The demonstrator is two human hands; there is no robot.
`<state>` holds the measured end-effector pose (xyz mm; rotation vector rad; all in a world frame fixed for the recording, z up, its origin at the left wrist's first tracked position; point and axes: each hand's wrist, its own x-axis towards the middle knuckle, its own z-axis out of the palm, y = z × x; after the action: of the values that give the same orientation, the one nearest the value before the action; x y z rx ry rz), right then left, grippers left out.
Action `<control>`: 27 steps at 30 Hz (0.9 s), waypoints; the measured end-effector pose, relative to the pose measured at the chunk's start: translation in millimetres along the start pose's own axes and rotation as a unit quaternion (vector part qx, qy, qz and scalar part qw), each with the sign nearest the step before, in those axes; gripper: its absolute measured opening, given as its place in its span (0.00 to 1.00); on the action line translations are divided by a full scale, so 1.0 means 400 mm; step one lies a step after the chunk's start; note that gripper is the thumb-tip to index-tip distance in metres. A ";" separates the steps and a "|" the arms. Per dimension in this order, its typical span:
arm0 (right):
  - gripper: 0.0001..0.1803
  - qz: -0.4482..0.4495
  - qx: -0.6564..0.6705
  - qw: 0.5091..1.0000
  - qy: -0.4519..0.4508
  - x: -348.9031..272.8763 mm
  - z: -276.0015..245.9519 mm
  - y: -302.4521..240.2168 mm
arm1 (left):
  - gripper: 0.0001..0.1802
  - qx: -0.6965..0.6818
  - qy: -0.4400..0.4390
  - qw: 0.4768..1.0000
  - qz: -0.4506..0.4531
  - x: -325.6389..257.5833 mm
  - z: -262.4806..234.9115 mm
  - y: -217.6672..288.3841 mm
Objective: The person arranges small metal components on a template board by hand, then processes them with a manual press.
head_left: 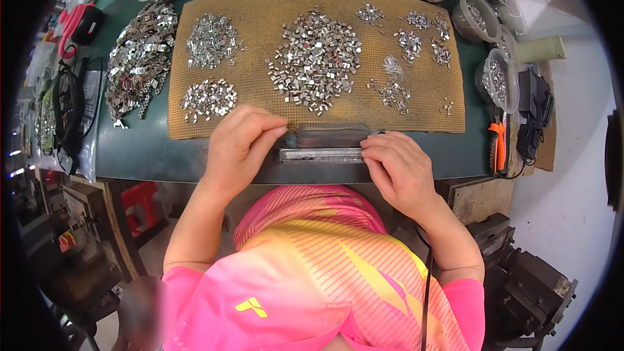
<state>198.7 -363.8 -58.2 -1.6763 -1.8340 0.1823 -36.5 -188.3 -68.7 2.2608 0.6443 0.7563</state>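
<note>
My left hand (239,144) is closed in a pinch just above the near edge of a tan ribbed mat (253,97). Anything between its thumb and forefinger is too small to make out. A narrow silver metal bar (318,155) lies crosswise on the green table (156,159) before me. The curled fingers of my right hand (402,168) grip its right end. Directly behind the bar is a dark flat block (333,135), near the right fingertips. Small shiny metal pieces (315,58) form a large heap at the mat's middle.
Smaller heaps of metal pieces (213,40) dot the mat on both sides. Linked metal strips (140,58) are piled at left. Plastic tubs (476,16) of parts line the far and right edges. Orange-handled pliers (498,146) and black adapters (534,101) lie at right.
</note>
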 end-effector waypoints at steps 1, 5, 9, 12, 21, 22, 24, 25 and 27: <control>0.08 -0.001 -0.006 1.000 -0.009 0.003 -0.005 -0.001 | 0.08 -0.012 -0.003 1.000 0.003 -0.003 0.006 0.002; 0.07 -0.002 -0.027 0.999 -0.018 0.005 -0.003 -0.008 | 0.08 -0.046 -0.013 0.999 0.006 -0.006 0.024 0.022; 0.08 0.010 -0.022 1.000 -0.010 0.005 0.007 -0.025 | 0.08 -0.089 -0.021 0.996 0.008 -0.015 0.045 0.038; 0.09 -0.017 -0.066 0.998 -0.017 0.002 0.007 -0.028 | 0.08 -0.111 -0.031 0.993 0.012 -0.022 0.063 0.042; 0.15 -0.073 -0.052 0.996 0.001 -0.034 0.013 0.020 | 0.12 -0.057 -0.030 0.995 0.076 -0.031 0.106 0.056; 0.16 -0.062 -0.037 0.997 0.001 -0.036 0.010 0.020 | 0.12 -0.059 -0.031 0.995 0.079 -0.032 0.110 0.061; 0.16 -0.049 -0.032 0.998 0.004 -0.037 -0.001 0.018 | 0.13 -0.024 -0.003 0.993 0.115 -0.026 0.123 0.076; 0.15 -0.036 -0.017 0.999 0.002 -0.033 -0.003 0.013 | 0.13 -0.030 -0.001 0.992 0.123 -0.023 0.127 0.079; 0.14 -0.022 -0.018 1.000 0.000 -0.025 -0.011 0.010 | 0.12 0.010 0.021 0.988 0.152 -0.027 0.128 0.078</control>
<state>204.3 -373.8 -60.5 -1.6581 -1.8833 0.1300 -3.0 -237.3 -81.5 2.3960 0.3291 0.9485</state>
